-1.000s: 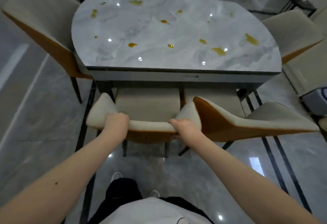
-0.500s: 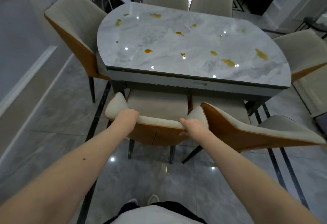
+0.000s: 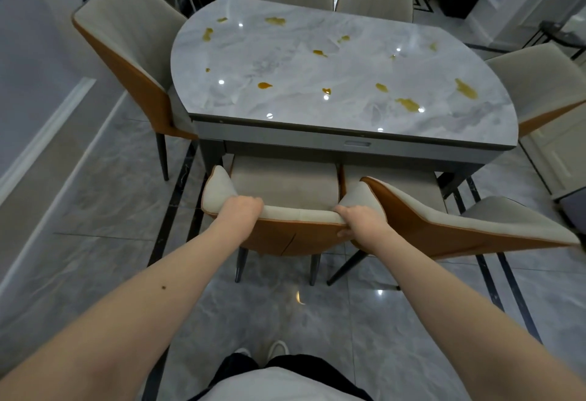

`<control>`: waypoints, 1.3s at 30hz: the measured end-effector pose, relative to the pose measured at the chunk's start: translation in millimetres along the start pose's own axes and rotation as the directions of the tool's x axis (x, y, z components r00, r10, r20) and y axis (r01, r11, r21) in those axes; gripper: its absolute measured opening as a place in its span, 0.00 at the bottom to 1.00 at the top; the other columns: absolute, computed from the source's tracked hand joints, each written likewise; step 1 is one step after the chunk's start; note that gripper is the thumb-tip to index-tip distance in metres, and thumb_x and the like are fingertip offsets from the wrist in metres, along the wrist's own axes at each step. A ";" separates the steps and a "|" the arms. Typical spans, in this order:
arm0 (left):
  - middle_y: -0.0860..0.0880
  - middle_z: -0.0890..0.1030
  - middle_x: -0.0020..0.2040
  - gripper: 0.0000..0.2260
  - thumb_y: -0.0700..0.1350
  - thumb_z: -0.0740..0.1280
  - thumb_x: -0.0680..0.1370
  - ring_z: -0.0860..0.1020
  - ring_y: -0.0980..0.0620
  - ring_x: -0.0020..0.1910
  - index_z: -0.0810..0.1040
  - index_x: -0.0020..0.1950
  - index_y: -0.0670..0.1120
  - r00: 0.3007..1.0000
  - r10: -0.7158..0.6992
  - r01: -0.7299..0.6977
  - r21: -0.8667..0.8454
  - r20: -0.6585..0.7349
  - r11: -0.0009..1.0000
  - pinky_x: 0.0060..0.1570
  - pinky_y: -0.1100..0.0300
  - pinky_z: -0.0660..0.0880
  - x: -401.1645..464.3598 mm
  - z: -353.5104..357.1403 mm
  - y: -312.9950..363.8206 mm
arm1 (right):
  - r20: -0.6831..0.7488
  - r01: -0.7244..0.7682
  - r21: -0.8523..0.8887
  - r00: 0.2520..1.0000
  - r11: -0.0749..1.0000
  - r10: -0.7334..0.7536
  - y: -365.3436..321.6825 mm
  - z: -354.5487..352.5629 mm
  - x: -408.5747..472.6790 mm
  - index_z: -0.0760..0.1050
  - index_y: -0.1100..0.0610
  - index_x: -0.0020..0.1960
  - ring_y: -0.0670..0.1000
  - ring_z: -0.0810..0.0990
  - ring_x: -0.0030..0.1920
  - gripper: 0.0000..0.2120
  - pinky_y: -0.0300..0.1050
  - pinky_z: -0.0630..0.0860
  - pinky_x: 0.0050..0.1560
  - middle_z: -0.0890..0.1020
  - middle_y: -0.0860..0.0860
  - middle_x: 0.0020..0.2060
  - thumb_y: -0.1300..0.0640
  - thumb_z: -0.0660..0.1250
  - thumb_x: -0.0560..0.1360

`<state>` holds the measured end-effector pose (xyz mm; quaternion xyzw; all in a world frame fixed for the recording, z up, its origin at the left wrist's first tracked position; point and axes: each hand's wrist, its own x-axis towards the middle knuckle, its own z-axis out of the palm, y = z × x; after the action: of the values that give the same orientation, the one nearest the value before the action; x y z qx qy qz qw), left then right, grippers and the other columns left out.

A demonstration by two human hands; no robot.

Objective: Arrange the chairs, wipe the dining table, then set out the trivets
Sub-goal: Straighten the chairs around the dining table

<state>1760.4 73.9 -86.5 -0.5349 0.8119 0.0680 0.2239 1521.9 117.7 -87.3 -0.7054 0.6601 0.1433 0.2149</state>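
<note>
Head view, looking down: the desk (image 3: 317,61) fills 12 o'clock, an oval grey marble top dotted with about 12 yellow-brown spills (image 3: 407,104), so wiping is not yet done. No cloth and no trivets show anywhere in view, so both later stages look untouched as far as can be seen.

6 chairs ring the desk. 2 stand at the far side, 1 at 10 o'clock (image 3: 126,39) and 1 at 3 o'clock (image 3: 536,83), all close to the edge. At the near side, the held chair (image 3: 285,188) sits at 6 o'clock of the desk with its seat partly under the edge, its back square to the desk. Its neighbour (image 3: 459,226) at 4 o'clock is turned askew, its orange back angled away and just beside the held chair; it likely needs straightening next.

Left hand (image 3: 239,210) grips the top rail of the held chair's back near its left corner, fingers (image 3: 250,202) curled over the rail. Right hand (image 3: 361,216) grips the rail at the right corner, fingers over the top and thumb on the orange rear face.

My judgement: the chair stage is in hand and close to finished for this chair, with 1 more to square up.
</note>
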 end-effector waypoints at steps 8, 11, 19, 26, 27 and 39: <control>0.44 0.78 0.57 0.15 0.39 0.65 0.77 0.78 0.45 0.56 0.68 0.63 0.42 0.997 0.004 -0.001 0.041 -0.074 0.999 0.50 0.55 0.73 -1.2 5.9 1.4 | -0.084 -0.111 -0.123 0.991 0.986 0.101 -11.8 7.1 -1.3 0.67 0.56 0.66 0.56 0.78 0.56 0.20 0.50 0.74 0.57 0.78 0.54 0.56 0.60 0.67 0.75; 0.44 0.78 0.57 0.17 0.39 0.66 0.77 0.78 0.46 0.56 0.67 0.64 0.42 0.997 -0.017 0.020 0.040 -0.074 0.999 0.49 0.56 0.73 -2.2 5.4 3.7 | -0.148 -0.152 -0.177 0.981 0.972 0.126 -18.1 12.6 -2.4 0.67 0.58 0.64 0.56 0.76 0.59 0.20 0.49 0.70 0.61 0.77 0.55 0.58 0.62 0.67 0.75; 0.43 0.77 0.59 0.22 0.41 0.68 0.76 0.77 0.44 0.58 0.65 0.67 0.40 1.000 0.011 -0.011 0.072 -0.001 0.997 0.52 0.54 0.74 0.7 0.7 2.8 | -0.180 -0.162 -0.112 0.974 0.980 0.140 -18.4 16.5 -2.6 0.66 0.56 0.64 0.57 0.74 0.62 0.21 0.55 0.60 0.73 0.78 0.55 0.58 0.63 0.68 0.73; 0.43 0.78 0.59 0.22 0.40 0.68 0.76 0.78 0.44 0.58 0.65 0.66 0.40 1.000 -0.013 0.013 0.081 -0.002 0.997 0.52 0.54 0.74 0.3 -0.1 6.1 | -0.184 -0.177 -0.082 0.970 0.981 0.159 -19.8 16.6 -0.9 0.67 0.55 0.65 0.57 0.73 0.63 0.21 0.59 0.51 0.75 0.78 0.54 0.57 0.64 0.67 0.74; 0.43 0.78 0.59 0.22 0.40 0.68 0.76 0.78 0.44 0.58 0.65 0.67 0.39 1.000 -0.015 0.014 0.078 0.005 0.997 0.52 0.54 0.74 0.4 -0.4 6.5 | -0.186 -0.177 -0.077 0.969 0.981 0.161 -20.0 16.6 -0.9 0.67 0.56 0.65 0.57 0.73 0.63 0.21 0.59 0.51 0.75 0.78 0.54 0.57 0.64 0.67 0.74; 0.46 0.76 0.58 0.20 0.46 0.68 0.76 0.76 0.46 0.57 0.68 0.66 0.44 0.990 0.104 -0.114 -0.112 -0.091 0.987 0.56 0.52 0.74 -3.9 -2.9 30.8 | -0.236 -0.167 -0.085 0.961 0.982 0.143 -6.5 12.3 -21.9 0.64 0.55 0.69 0.55 0.72 0.64 0.24 0.51 0.66 0.68 0.75 0.54 0.62 0.60 0.67 0.75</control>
<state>1733.1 89.1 -86.2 -0.5043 0.8432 0.1047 0.1537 1527.4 143.1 -86.6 -0.6735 0.7253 0.1117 0.0887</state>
